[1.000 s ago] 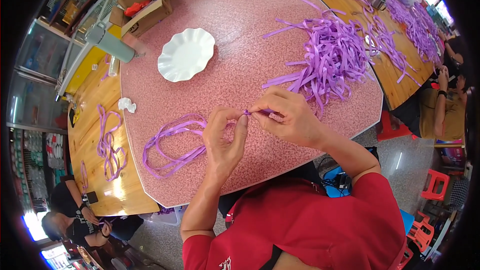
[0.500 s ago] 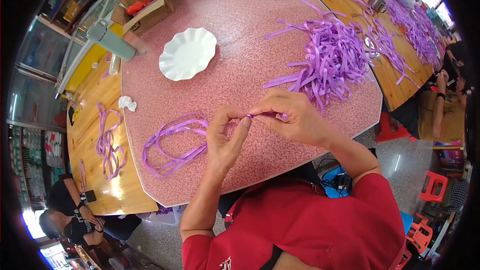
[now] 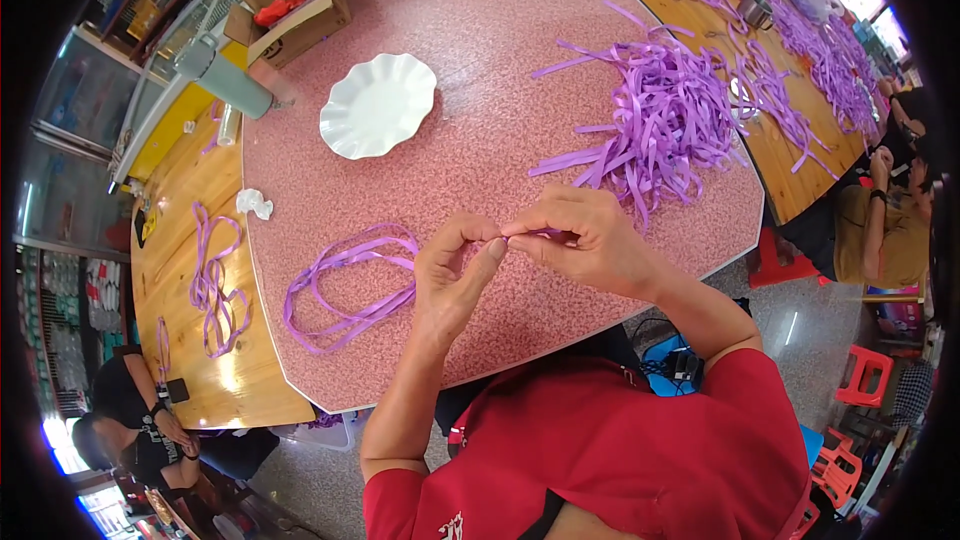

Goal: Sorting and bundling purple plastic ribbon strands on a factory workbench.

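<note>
My left hand [image 3: 457, 268] and my right hand [image 3: 583, 238] meet fingertip to fingertip above the pink speckled table [image 3: 480, 340]. Both are closed in a pinch on a purple ribbon [image 3: 545, 232], of which only a short piece shows under the right fingers; the spot between the fingertips is mostly hidden. Left of my left hand, a looped purple ribbon [image 3: 345, 315] lies on the table. A big tangled pile of purple ribbons [image 3: 670, 115] lies beyond my right hand.
A white wavy-edged plate [image 3: 378, 105], crumpled tissue [image 3: 255, 204], green bottle [image 3: 230, 82] and cardboard box [image 3: 300, 25] stand or lie toward the far left. More ribbons lie on wooden tables at the left [image 3: 190, 380] and right [image 3: 790, 180]. Other people sit at both sides.
My fingertips have drawn closer together, and less of the ribbon shows between them and under my right hand. The loop and the pile stay where they were.
</note>
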`<state>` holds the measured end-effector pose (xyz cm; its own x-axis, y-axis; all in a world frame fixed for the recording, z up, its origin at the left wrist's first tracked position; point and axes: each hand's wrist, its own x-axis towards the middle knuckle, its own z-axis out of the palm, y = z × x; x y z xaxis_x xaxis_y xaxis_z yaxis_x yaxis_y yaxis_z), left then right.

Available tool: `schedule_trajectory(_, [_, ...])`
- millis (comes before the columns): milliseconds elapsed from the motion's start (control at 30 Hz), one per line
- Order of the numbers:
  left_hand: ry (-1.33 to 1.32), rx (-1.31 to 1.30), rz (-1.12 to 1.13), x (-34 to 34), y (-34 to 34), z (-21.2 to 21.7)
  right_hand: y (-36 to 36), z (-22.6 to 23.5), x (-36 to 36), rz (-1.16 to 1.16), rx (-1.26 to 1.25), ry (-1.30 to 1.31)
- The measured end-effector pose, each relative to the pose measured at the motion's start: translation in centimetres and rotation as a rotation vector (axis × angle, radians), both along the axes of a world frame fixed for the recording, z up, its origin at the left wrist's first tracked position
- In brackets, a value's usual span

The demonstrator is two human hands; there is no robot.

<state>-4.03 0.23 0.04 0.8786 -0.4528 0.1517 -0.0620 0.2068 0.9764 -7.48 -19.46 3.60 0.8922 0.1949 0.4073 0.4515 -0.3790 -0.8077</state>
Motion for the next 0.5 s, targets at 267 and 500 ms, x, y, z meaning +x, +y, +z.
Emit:
schedule_trajectory(267, [0.023, -0.005, -0.005, -0.03, -0.04, -0.06, 0.17, 0.22, -0.31, -0.043, -0.059, 0.017])
schedule_trajectory(500, [0.023, 0.000, 0.007, -0.10, -0.08, -0.10, 0.15, 0.14, -0.27, -0.051, -0.021, -0.025])
